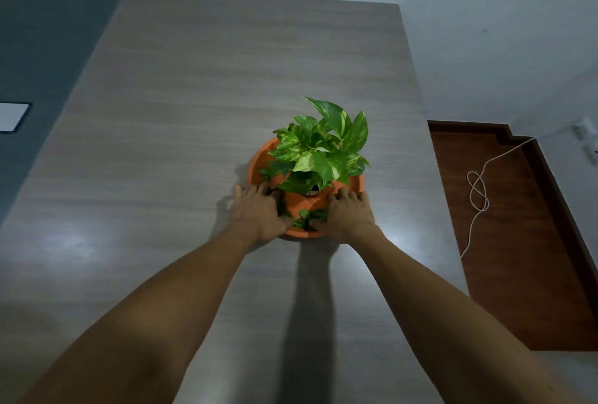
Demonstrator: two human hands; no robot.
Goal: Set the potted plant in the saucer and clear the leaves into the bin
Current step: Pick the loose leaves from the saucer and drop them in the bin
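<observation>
No text, label or number can be read anywhere.

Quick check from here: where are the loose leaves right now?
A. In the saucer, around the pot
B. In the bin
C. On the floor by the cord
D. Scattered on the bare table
A: the loose leaves lie inside the orange saucer, in front of the pot and between the left hand and right hand.

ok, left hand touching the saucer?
Touching. Head view: the left hand lies over the orange saucer at its near-left rim, fingers draped onto it, no gap visible.
</observation>
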